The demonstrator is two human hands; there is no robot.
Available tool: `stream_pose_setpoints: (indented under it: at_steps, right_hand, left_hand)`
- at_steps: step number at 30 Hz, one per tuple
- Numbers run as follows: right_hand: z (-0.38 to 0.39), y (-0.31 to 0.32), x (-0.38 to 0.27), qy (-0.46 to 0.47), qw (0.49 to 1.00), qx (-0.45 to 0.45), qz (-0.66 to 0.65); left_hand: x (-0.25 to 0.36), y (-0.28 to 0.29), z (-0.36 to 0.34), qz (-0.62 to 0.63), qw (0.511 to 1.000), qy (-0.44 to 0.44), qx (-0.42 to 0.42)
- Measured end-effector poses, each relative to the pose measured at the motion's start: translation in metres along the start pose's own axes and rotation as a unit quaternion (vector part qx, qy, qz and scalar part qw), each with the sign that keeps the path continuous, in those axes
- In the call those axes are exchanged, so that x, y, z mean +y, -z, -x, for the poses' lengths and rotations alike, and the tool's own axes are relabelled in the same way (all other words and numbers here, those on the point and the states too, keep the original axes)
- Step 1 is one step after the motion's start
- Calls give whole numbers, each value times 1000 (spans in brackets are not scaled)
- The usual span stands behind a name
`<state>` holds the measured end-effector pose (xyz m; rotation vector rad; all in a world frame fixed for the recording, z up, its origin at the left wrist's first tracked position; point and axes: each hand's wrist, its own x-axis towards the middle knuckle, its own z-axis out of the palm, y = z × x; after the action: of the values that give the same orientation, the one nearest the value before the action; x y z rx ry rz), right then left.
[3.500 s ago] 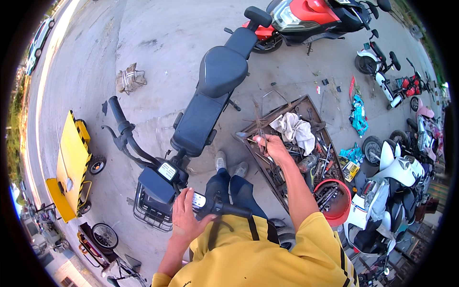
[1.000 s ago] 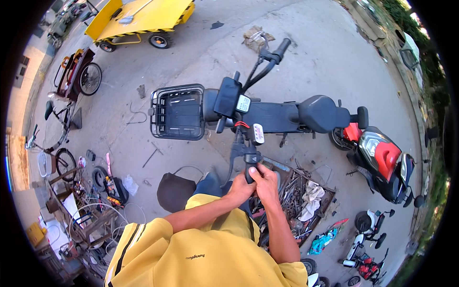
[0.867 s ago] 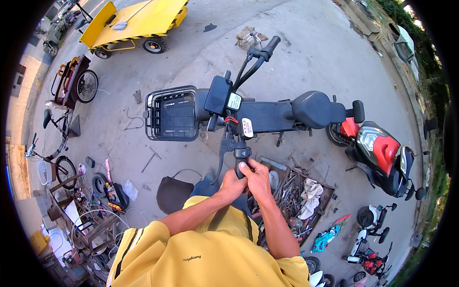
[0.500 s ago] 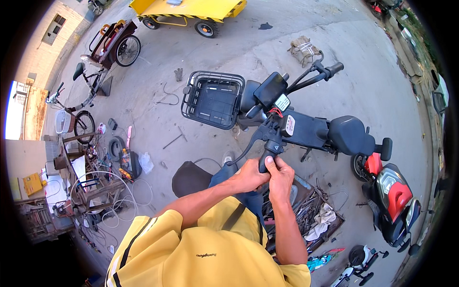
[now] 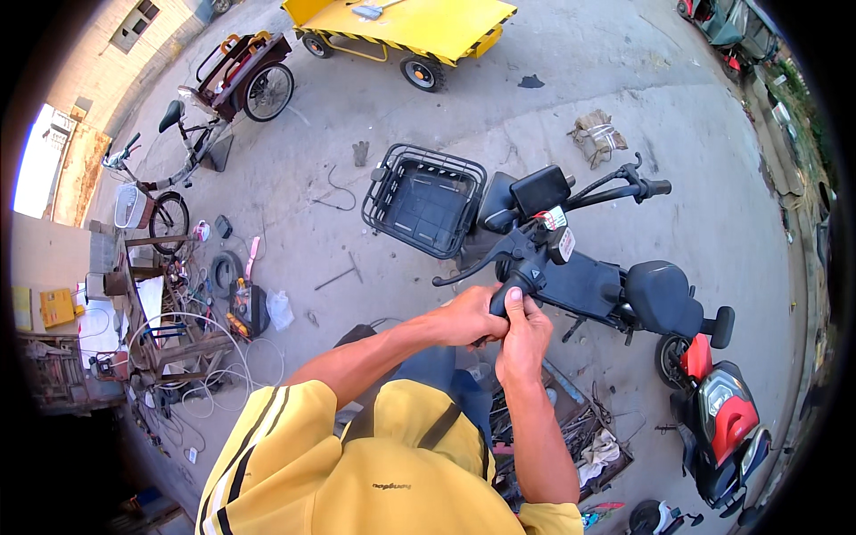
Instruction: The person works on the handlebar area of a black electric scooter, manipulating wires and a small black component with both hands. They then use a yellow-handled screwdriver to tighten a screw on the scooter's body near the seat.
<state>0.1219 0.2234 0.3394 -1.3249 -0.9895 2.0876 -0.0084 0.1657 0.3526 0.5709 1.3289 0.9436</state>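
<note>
Both my hands are closed around the black handlebar grip (image 5: 509, 300) of an electric bike. My left hand (image 5: 471, 316) wraps its near end from the left. From the right, my right hand (image 5: 524, 337) holds the same grip, its thumb lying along the top. A brake lever (image 5: 473, 269) sticks out to the left just beyond my hands. The bike carries a black wire basket (image 5: 423, 212) in front, a dark display (image 5: 540, 189) mid-handlebar and a black seat (image 5: 661, 297). Its far grip (image 5: 658, 188) is untouched. My fingers' undersides are hidden.
A tray of loose tools (image 5: 571, 410) with a white rag (image 5: 598, 453) lies beside my right forearm. A red and black scooter (image 5: 733, 419) stands at the right. Leftward are a cluttered bench with hoses, a tyre (image 5: 226, 274) and a T-handled tool (image 5: 340, 275). A yellow cart (image 5: 401, 28) stands beyond.
My view has shifted, so the surroundings sit further right and mostly lower. The handlebar looks slightly turned. My two hands stay on the same grip, the right thumb still on top.
</note>
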Motion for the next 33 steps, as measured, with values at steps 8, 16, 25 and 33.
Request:
stream_pose_setpoints:
  at_steps: [8, 16, 25, 33]
  right_hand:
    - [-75, -88, -25, 22, 998, -53, -2]
    - [-169, -190, -13, 31, 995, -90, 30]
    - [-245, -345, 10, -7, 990, -133, 38]
    - [-331, -452, 59, 0, 987, -143, 68]
  left_hand:
    - [46, 110, -30, -15, 1000, -24, -3]
    - [72, 248, -60, -14, 999, -43, -28]
    - [58, 432, -71, -14, 998, -62, 3]
    - [35, 546, -62, -45, 985, -129, 102]
